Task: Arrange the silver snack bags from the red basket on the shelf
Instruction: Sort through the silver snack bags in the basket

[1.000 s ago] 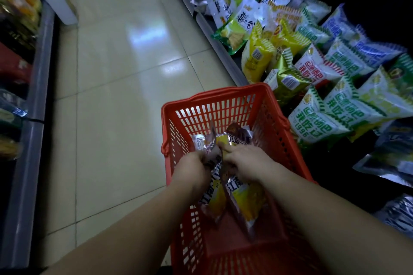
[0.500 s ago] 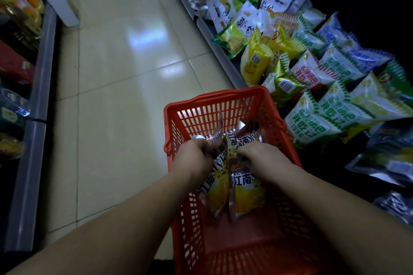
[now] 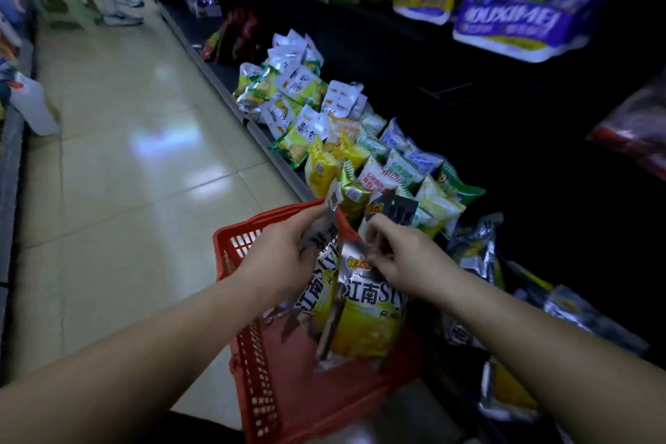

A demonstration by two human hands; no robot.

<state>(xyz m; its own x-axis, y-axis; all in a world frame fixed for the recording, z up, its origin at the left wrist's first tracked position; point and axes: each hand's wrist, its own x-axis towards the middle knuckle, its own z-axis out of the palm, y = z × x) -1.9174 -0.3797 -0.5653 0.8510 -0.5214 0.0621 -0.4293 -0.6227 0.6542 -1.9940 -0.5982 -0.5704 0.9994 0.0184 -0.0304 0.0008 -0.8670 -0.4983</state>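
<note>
Silver snack bags (image 3: 371,314), two, printed yellow: we hold them by their tops, hanging above the red basket (image 3: 252,353); half a second ago they sat low inside it. Left hand (image 3: 284,256): fingers pinching the left bag's top. Right hand (image 3: 407,256): fingers curled on the right bag's top. Bottom shelf (image 3: 223,90), right of the basket: green, yellow and white snack packets (image 3: 360,155); nearer, more silver packs (image 3: 475,249). Above: purple packs (image 3: 522,4), newly in view. Left: tiled floor (image 3: 126,155); shoes (image 3: 122,11) far off.
</note>
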